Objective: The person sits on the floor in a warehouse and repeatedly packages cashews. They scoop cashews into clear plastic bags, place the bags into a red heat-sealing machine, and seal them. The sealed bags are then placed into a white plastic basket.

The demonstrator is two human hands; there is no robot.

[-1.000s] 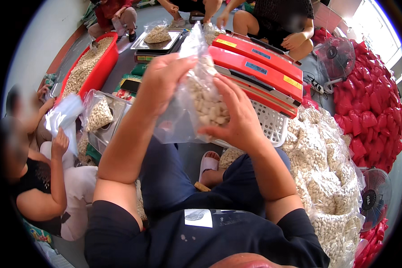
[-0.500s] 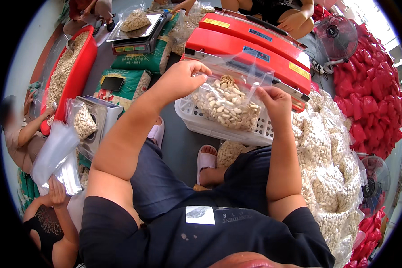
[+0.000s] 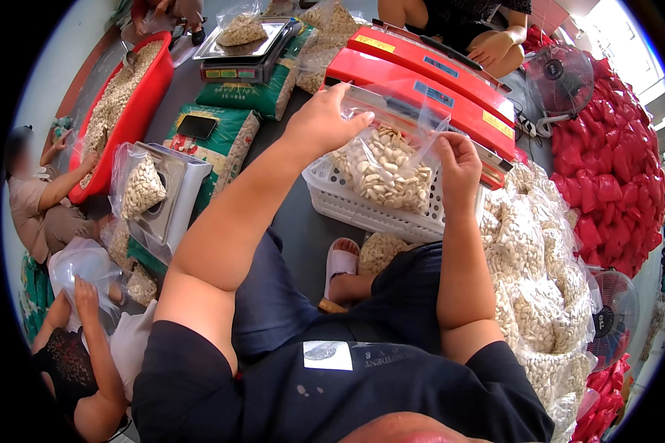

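A clear bag of pale flat seeds [image 3: 384,170] lies over a white perforated basket [image 3: 335,196], its top stretched toward two red sealing machines [image 3: 391,77]. My left hand [image 3: 324,118] grips the bag's upper left edge, thumb closed on the plastic. My right hand [image 3: 454,159] pinches the upper right corner of the same bag. The part of the bag's mouth nearest the front sealer is see-through, and I cannot tell whether it touches the machine.
Scales [image 3: 245,70], green sacks [image 3: 225,159], a red tub [image 3: 155,88] of seeds and co-workers [image 3: 41,192] are ahead and left. At right are piled seed bags [image 3: 536,295], red packets [image 3: 606,170] and fans [image 3: 558,81]. Another person [image 3: 491,52] squats behind the sealers.
The bag has dropped from held up between my hands to lying over the basket at the front sealer. My grip has moved to its upper edge, hands wider apart.
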